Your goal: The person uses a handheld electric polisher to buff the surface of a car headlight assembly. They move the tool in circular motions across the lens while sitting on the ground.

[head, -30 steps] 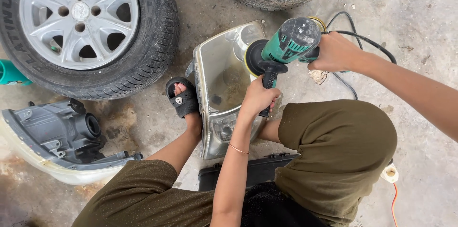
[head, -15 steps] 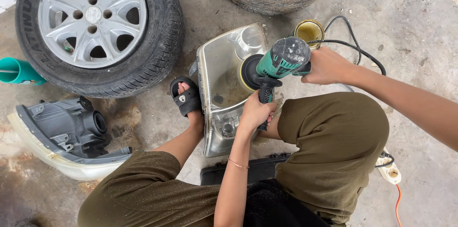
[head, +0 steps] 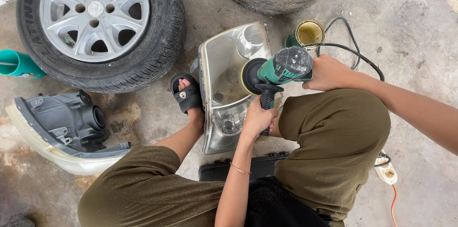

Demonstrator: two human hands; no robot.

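The green polisher [head: 281, 67] sits with its pad on the clear lens of the headlight [head: 229, 84], which is propped on the floor between the person's knees. The left hand [head: 257, 117] wraps tight around the black side handle and the right hand [head: 327, 72] clasps the rear body. The tool looks heavy and stiff, the lens smooth and scratch-prone. Right of the headlight stands an open tin [head: 309, 32] with the cord [head: 353, 53] looping by it; left of it lie a wheel [head: 95, 22] and a spare lamp housing [head: 67, 127].

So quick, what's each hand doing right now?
Left hand: closed around the black side handle of the green polisher.
Right hand: closed on the polisher's rear end.
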